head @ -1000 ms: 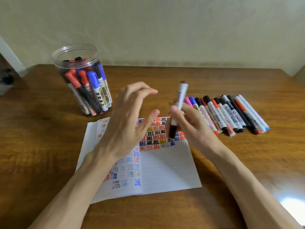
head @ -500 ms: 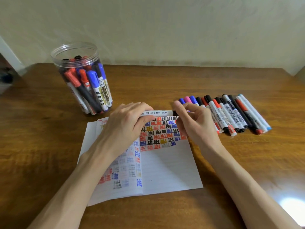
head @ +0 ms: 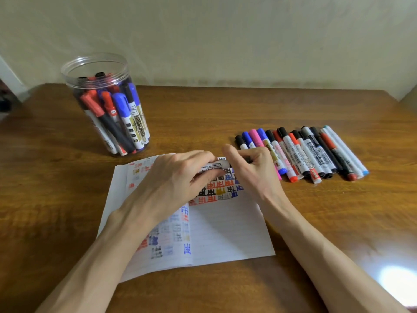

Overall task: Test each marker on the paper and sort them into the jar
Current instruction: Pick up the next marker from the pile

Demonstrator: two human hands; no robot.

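Both hands are holding 1 marker (head: 215,165) level over the top edge of the paper (head: 225,231), low above the surface (head: 203,114). The left hand (head: 178,179) is wrapping its grip around the white barrel, while the right hand (head: 250,168) is closing fingers over the dark end, probably to pull or press the cap; which one I cannot tell, since the fingers are hiding that end. The paper is lying flat beneath, ready for a test stroke beside the rows of coloured marks. The jar (head: 103,105) is standing well apart at the back left, already holding sorted markers. The row of markers (head: 302,152) is waiting just right of the paper, its nearest few partly hidden behind the right hand.
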